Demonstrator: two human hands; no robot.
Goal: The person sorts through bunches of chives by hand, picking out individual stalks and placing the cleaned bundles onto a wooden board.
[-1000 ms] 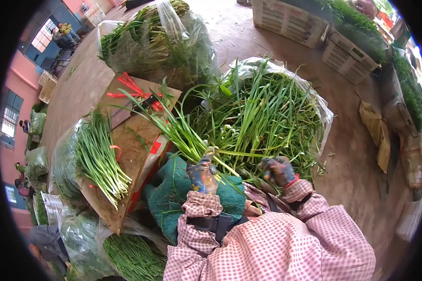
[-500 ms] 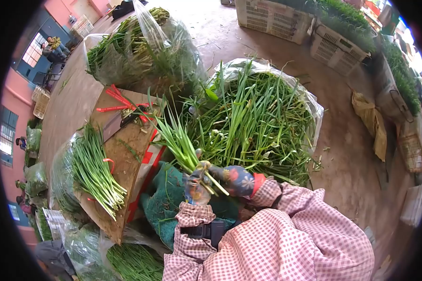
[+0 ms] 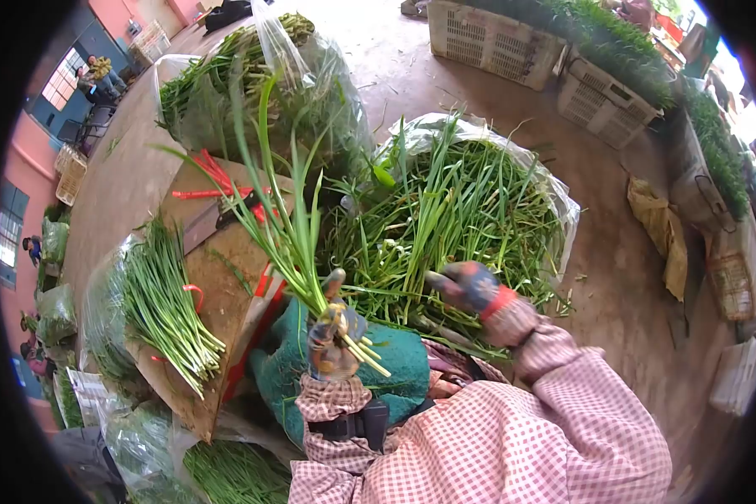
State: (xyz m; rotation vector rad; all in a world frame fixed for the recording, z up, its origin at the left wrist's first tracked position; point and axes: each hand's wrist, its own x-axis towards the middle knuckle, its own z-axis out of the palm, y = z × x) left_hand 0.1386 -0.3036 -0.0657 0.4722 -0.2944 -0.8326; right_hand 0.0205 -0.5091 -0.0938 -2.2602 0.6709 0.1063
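My left hand, in a flowered glove, is closed round a small bunch of chives. The leaves fan up and to the left, and the pale cut ends stick out below my fingers. My right hand, also gloved, is over the near side of a big heap of loose chives in a clear plastic bag. Its fingers reach left, apart from the bunch, and I see nothing in them. A larger bunch of chives with a red tie lies on a wooden board to the left.
Red ties and a knife lie at the board's far end. Behind stands another filled plastic bag. White crates of greens line the back right. A brown sack lies on the floor; people sit far left.
My right hand has left the bunch and moved right, over the heap. My left hand still holds the chives, now a little further left, with the leaves standing more upright and spread.
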